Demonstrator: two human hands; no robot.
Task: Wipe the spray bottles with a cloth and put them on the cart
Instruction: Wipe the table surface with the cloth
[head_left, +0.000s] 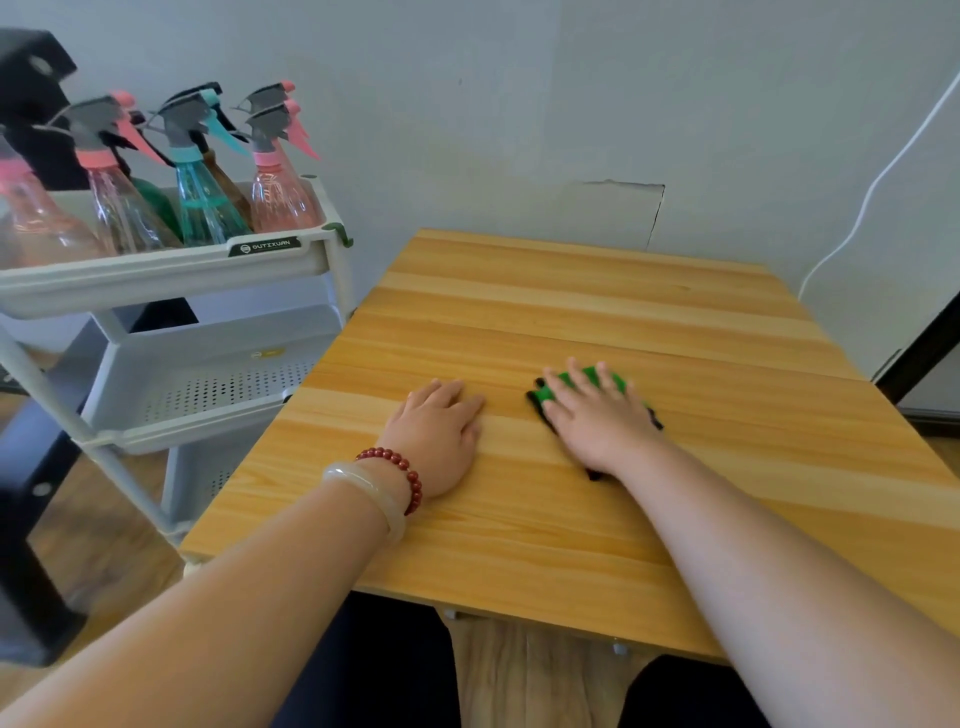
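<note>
Several spray bottles stand upright in the top tray of a grey cart at the left: pink ones, a teal one, and darker green and brown ones behind. A green cloth with black edging lies on the wooden table. My right hand rests flat on the cloth with fingers spread, covering most of it. My left hand lies flat on the bare tabletop to the left of the cloth, holding nothing.
The cart has lower perforated trays and stands against the table's left edge. A white cable runs down the wall at the right. A dark stand is at the far left on the wooden floor.
</note>
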